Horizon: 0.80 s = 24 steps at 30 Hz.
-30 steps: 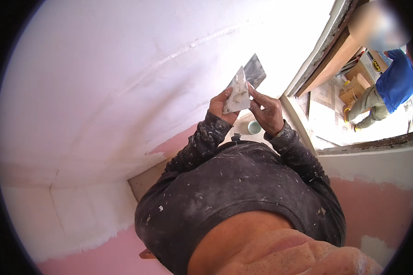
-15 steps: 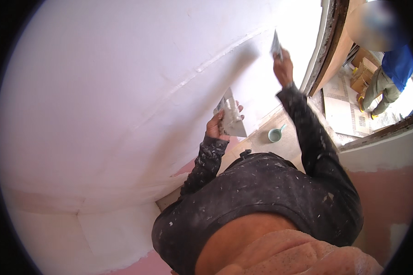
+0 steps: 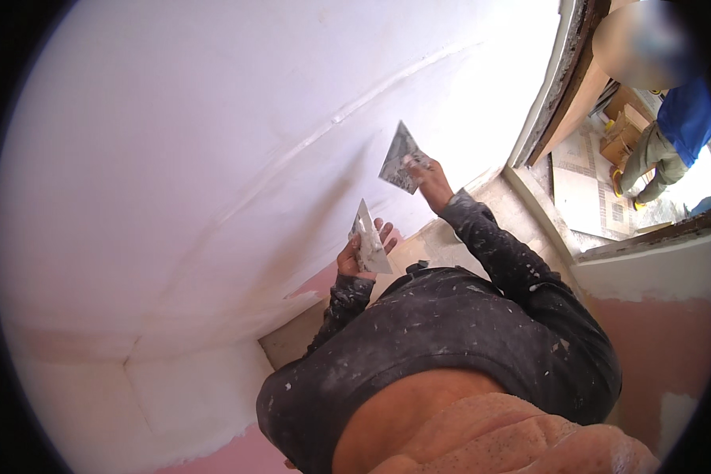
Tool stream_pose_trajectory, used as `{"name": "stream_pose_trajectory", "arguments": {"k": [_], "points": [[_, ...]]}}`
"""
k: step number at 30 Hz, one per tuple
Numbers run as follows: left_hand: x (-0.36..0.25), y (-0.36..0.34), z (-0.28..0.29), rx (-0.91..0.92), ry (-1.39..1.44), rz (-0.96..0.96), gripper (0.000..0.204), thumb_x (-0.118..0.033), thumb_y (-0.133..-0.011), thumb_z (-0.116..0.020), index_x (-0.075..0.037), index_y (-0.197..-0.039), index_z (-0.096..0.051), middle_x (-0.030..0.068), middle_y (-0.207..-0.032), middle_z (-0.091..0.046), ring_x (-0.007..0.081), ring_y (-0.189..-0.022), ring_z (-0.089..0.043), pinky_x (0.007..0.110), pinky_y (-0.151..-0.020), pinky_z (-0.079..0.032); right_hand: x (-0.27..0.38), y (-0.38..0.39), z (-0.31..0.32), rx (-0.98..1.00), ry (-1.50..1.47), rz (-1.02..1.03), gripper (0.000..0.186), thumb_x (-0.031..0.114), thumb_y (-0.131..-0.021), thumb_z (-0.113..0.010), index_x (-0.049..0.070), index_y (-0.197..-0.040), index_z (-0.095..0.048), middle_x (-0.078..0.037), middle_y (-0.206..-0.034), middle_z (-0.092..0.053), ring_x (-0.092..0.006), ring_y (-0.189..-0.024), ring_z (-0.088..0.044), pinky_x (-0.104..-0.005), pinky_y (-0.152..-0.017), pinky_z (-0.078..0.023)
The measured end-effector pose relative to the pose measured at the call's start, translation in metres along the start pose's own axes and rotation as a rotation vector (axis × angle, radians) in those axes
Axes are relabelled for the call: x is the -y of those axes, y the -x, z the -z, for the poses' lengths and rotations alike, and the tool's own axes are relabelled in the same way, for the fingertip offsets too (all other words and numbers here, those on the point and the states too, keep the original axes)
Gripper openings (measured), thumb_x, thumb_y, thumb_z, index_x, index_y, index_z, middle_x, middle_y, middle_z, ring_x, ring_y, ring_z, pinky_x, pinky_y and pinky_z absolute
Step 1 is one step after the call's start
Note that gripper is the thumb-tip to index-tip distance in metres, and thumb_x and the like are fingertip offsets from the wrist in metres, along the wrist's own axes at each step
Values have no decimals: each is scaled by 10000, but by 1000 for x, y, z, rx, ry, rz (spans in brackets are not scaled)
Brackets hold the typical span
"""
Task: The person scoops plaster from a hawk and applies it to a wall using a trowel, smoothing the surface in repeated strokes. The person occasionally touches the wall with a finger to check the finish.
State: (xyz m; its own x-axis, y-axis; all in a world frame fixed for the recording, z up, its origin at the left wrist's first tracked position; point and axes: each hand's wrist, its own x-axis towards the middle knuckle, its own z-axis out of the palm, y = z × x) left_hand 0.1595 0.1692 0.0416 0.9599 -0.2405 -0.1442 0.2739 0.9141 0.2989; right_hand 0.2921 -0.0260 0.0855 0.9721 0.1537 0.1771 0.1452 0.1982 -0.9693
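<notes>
Though the white wall [image 3: 174,158] sits much as it did half a second ago, both hands have moved. Wall is matte and mostly smooth, with a thin raised ridge [image 3: 336,120] slanting up toward its top right; ragged pink patch [image 3: 317,283] at its lower edge. Left hand [image 3: 349,259] now lower, nearer the torso; its grip has a flat, pale blade [image 3: 371,250] held corner up, face smeared with lumpy white paste. Right hand [image 3: 433,182] has come down from near the wall's right edge to just above and right of the left one; its grip holds a grey blade [image 3: 398,156], thin, angular, streaked white, broad face now showing instead of a sliver. Blades are apart; can't tell if the grey one touches the wall. Far right, past the dark door frame [image 3: 579,63]: co-worker in blue top [image 3: 685,122], cardboard boxes [image 3: 624,136] alongside.
</notes>
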Motion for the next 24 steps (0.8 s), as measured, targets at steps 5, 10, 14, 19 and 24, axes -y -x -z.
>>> {"name": "stream_pose_trajectory", "arguments": {"k": [5, 10, 14, 19, 24], "points": [[20, -31, -51, 72, 5, -145, 577, -169, -907, -608, -14, -1409, -371, 173, -1355, -509, 308, -1306, -447, 468, -1113, -351, 18, 38, -4, 115, 176, 166, 352, 273, -966, -509, -54, -1054, -607, -111, -931, -653, -193, -899, -591, -337, -817, -471], [13, -25, -71, 16, -120, -199, 546, -148, -903, -612, 17, -1378, -399, 164, -1304, -552, 282, -1192, -541, 434, -1041, -432, 33, 29, 4, 193, -272, -237, 476, 232, -1025, -412, 27, -1452, -362, -171, -1315, -527, -238, -1129, -569, -388, -951, -483], [4, -27, -62, 34, -267, -179, 549, -160, -888, -621, 12, -1365, -413, 160, -1280, -566, 270, -1159, -564, 424, -1005, -466, 46, 31, 13, 462, 12, -150, 588, 420, -954, -540, -16, -1338, -444, -129, -1079, -621, -190, -974, -601, -364, -832, -521], [6, -28, -80, 82, -285, -170, 570, -159, -883, -620, 32, -1372, -396, 167, -1294, -558, 267, -1158, -566, 409, -1002, -471, 62, 34, 10, 335, -87, -135, 579, 359, -926, -601, -56, -1302, -455, -155, -1156, -578, -196, -973, -599, -335, -782, -546], [9, -25, -81, 94, -281, -165, 608, -177, -897, -612, 19, -1408, -348, 199, -1355, -508, 275, -1199, -538, 402, -1001, -472, 51, 24, 22, 373, 528, 410, 728, 271, -946, -580, -4, -1494, -187, -174, -1150, -590, -205, -1061, -584, -347, -838, -518]]}}
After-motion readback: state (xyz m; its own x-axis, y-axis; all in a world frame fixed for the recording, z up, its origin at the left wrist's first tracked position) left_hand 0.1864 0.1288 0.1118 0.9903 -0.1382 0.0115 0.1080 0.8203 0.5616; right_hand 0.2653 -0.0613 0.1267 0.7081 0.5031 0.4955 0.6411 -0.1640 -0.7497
